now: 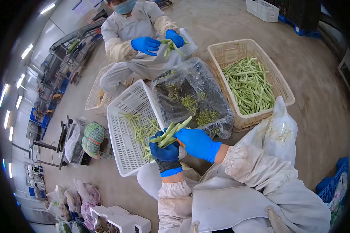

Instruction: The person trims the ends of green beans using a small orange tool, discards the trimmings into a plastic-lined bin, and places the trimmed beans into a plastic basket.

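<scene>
I'm watching the left hand (165, 152) clasping green beans (169, 136) beside the white crate (120, 145), the right hand (198, 143) gripping an orange tool (180, 143) (mostly hidden). Seemingly they're trimming; the next cut calls for aligned ends.

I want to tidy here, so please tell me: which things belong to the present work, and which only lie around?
Likely in use:
- beans in the left hand
- small orange item in the right hand
- white basket
- cream crate of beans
- plastic-lined tub with green scraps

Likely just nearby:
- green bundle
- filled plastic bags
- blue crate
</scene>
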A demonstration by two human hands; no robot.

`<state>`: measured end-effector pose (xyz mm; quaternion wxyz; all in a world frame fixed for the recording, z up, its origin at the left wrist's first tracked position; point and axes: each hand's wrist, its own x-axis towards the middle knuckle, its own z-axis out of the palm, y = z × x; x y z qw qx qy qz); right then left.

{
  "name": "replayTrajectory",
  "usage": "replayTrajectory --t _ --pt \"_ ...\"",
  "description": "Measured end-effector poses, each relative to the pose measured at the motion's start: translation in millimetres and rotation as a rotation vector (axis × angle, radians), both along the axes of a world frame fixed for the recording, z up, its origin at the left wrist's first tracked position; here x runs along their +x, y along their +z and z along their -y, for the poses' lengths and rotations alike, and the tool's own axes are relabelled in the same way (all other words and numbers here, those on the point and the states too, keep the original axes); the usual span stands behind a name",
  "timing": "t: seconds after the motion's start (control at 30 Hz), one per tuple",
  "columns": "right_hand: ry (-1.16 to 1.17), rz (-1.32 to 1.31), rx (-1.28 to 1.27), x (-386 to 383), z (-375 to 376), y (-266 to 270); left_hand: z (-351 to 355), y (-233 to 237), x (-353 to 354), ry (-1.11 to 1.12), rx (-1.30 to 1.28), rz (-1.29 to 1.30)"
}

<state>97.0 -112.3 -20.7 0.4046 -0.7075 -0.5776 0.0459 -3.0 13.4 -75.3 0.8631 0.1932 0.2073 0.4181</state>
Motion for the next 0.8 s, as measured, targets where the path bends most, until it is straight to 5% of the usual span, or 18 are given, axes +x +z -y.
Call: replayTrajectory --t 0.17,0.23,0.27,0.33,0.37,0.4,0.5,0.57,0.63,0.8 --pt "-0.138 -0.157 0.050 -3 -2 -5 0 -8 2 -0.039 0.105 0.042" --pt "-0.144 -0.943 0.060 -3 -1 -7 8 -1 9 -0.053 0.053 0.081" --pt "-0.148 -0.943 0.062 2 0 -14 19 12 11 0.025 0.052 0.041" --pt "-0.350 -0.112 0.083 22 8 -34 20 29 6 0.029 0.039 0.092" --pt "-0.431 -0.049 -0.057 51 22 -34 14 34 1 0.037 0.025 0.142" --pt "-0.562 -0.188 0.125 74 39 -33 -10 18 -10 0.012 0.063 0.208" --pt "-0.600 -0.170 0.102 116 57 -32 -7 53 -18 -0.025 0.077 0.236" --pt "-0.515 0.229 0.239 117 59 -8 6 60 -10 -0.016 0.026 0.238" --pt "-0.088 -0.291 0.171 93 55 40 19 60 1 -0.058 0.030 0.233" --pt "0.385 -0.473 -0.239 47 43 88 46 54 24 -0.270 0.098 0.163"
